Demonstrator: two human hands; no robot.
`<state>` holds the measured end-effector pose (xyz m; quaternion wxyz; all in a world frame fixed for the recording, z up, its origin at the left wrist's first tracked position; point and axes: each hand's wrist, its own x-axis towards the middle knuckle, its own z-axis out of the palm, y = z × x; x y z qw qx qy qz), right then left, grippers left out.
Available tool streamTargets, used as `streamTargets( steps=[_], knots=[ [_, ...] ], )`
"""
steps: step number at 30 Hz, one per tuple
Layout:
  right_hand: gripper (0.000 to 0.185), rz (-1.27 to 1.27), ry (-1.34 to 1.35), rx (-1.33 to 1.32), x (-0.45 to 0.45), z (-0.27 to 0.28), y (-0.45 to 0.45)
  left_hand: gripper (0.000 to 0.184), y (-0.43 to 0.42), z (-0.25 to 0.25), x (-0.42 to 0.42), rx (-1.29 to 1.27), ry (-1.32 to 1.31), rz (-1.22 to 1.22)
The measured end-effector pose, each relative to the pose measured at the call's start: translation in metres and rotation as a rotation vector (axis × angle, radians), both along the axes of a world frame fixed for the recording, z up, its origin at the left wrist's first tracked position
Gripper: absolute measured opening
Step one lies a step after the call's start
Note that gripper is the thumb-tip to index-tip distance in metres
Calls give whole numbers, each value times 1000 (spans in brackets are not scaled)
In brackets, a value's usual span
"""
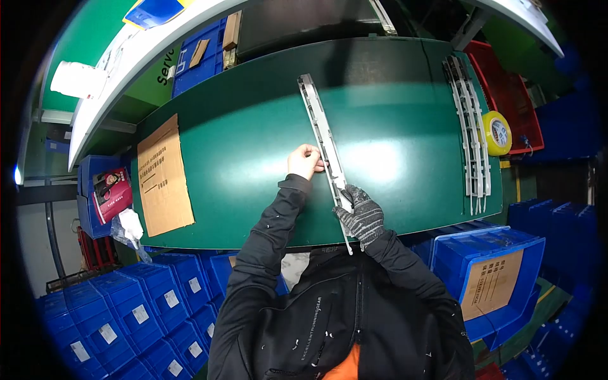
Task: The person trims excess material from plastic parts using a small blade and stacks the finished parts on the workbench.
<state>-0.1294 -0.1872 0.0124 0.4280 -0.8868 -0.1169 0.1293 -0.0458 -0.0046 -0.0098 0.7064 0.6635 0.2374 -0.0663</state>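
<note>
A long, narrow white-and-grey slotted rail (327,142) lies slantwise on the green table, its near end at the table's front edge. My right hand (362,217), in a grey striped glove, grips the rail near that end, thumb on top and fingers along its right side. My bare left hand (305,162) is beside the left edge of the rail, around its middle. Its fingers are curled together in a pinch against that edge; whatever they hold is too small to make out.
Several similar rails (469,126) lie side by side at the table's right, next to a roll of yellow tape (497,133) and a red bin (506,95). A cardboard sheet (163,180) lies at left. Blue crates (136,310) are stacked below left; another blue crate (443,253) stands below right.
</note>
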Motion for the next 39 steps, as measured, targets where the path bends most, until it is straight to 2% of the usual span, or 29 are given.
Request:
streamTargets(
  steps=[5, 12, 14, 17, 18, 19, 21, 22, 23, 27, 29, 30, 31, 33, 35, 37, 39],
  knots=[
    [56, 6, -9, -24, -1, -5, 0, 7, 1, -6, 2, 109, -34, -48],
    [57, 15, -20, -53, -1, -7, 0, 7, 3, -14, 2, 109, -64, -101],
    [58, 6, -64, -41, -1, -8, 0, 12, 1, -15, 0, -20, -55, 16],
    [56, 20, 14, -47, 1, 0, 0, 15, 1, -8, -2, -61, -13, 101],
    [55, 20, 9, -47, 1, 0, 0, 23, 0, -5, -3, -33, 11, 55],
    [55, 20, 4, -47, 1, 0, -1, 23, -2, -9, -4, -32, 8, 52],
    [55, 13, -18, -43, 1, -2, -1, 36, -9, -13, -2, 331, -129, -185],
    [55, 9, -39, -42, 3, -1, -3, 45, -14, -6, 1, 399, -66, -257],
    [55, -3, -48, -44, 6, 1, -8, 45, -20, -8, 6, 399, -77, -267],
    [54, -117, -265, -185, 13, 25, -48, 43, -71, -7, 35, 442, -87, -332],
    [47, -298, -354, -52, 6, 38, -75, 48, -107, 2, 55, 596, -102, -394],
    [43, -305, -231, 0, -2, 45, -88, 52, -126, 7, 63, 638, -101, -411],
    [43, -340, -243, -19, -12, 46, -99, 52, -145, 8, 71, 622, -126, -443],
    [38, -223, 94, 279, -32, 46, -117, 53, -184, 10, 87, 651, -168, -508],
    [34, -150, 226, 276, -39, 46, -127, 55, -222, 11, 99, 646, -215, -554],
    [33, -129, 118, 103, -51, -2, -131, 48, -257, 15, 105, 633, -219, -527],
    [33, -221, 89, 173, -54, -20, -131, 49, -281, 18, 111, 591, -215, -525]
  ],
)
